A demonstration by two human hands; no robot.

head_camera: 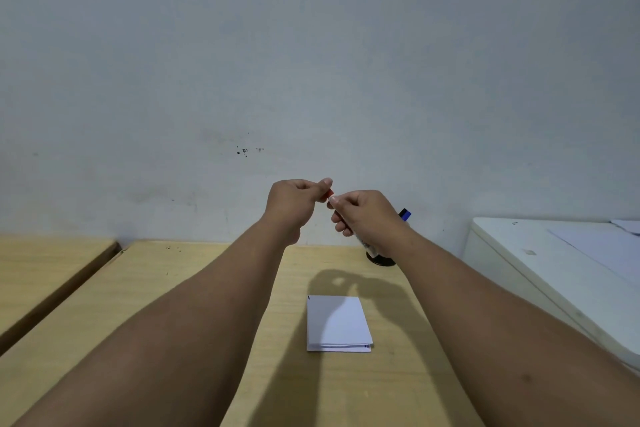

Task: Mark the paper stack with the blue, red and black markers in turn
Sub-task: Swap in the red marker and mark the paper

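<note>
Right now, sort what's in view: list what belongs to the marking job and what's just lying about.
For the job:
- paper stack
- red marker, held between left hand and right hand
- blue marker, standing in the dark holder

Lying about:
- white cabinet on the right
- loose sheets on top of it

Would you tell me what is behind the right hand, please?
Behind the right hand, a blue marker pokes out above a dark holder on the table. The hand covers the rest of the holder's contents.
</note>
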